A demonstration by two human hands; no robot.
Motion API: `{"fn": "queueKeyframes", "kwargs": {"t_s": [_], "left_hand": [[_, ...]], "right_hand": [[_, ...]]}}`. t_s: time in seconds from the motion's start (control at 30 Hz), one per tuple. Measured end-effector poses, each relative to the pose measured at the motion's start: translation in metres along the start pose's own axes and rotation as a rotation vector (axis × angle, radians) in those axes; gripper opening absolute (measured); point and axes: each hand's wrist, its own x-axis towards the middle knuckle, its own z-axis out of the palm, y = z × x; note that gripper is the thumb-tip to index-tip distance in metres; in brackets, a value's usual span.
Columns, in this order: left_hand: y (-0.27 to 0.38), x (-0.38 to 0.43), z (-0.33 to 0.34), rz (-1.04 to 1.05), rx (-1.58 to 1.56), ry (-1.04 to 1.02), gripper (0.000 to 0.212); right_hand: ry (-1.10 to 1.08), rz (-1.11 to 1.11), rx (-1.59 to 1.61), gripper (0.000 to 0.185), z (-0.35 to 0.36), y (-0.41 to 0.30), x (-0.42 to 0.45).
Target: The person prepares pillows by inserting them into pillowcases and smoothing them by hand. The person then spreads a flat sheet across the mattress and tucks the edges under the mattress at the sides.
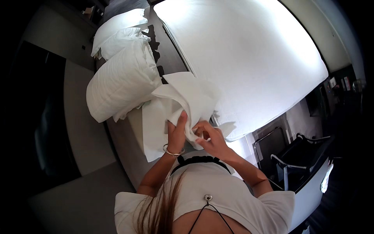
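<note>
A white cloth point(195, 95), folded in layers, is bunched up in front of my waist. My left hand point(177, 133) grips its near part, thumb on top, with a bracelet at the wrist. On the other side my right hand point(212, 139) pinches an edge of the same cloth between thumb and fingers. One loose flap stands up beyond both hands, and another length hangs down by my left wrist. Past the cloth lies a bed mattress point(248, 58) with a smooth white cover. What fabric the cloth is, I cannot tell.
Left of the bed rest a rolled white duvet point(124, 79) and white pillows point(121, 25). A dark panel point(43, 117), perhaps a screen, is at far left. To my right are a black chair point(304, 155) with metal armrests and a desk point(312, 181) with a pale side.
</note>
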Motion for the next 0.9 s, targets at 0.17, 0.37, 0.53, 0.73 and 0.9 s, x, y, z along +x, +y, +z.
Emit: {"fn": "queueKeyframes", "kwargs": {"t_s": [0.17,0.37,0.53,0.73,0.9], "left_hand": [[0.0,0.067,0.005,0.141,0.273,-0.054,0.022],[0.016,0.185,0.017,0.275,0.349,-0.118,0.021],[0.051,0.277,0.03,0.264,0.278,-0.318,0.019],[0.085,0.373,0.054,0.092,0.192,-0.311,0.02],[0.092,0.435,0.046,0.04,0.071,-0.266,0.026]], "right_hand": [[0.16,0.157,-0.046,0.026,-0.008,0.009,0.082],[0.413,0.043,-0.446,0.016,-0.037,0.049,0.187],[0.66,-0.088,-0.269,0.017,-0.067,0.041,0.254],[0.975,0.189,-0.041,0.022,-0.135,0.024,0.303],[1.026,0.087,-0.229,0.021,-0.242,0.023,0.317]]}}
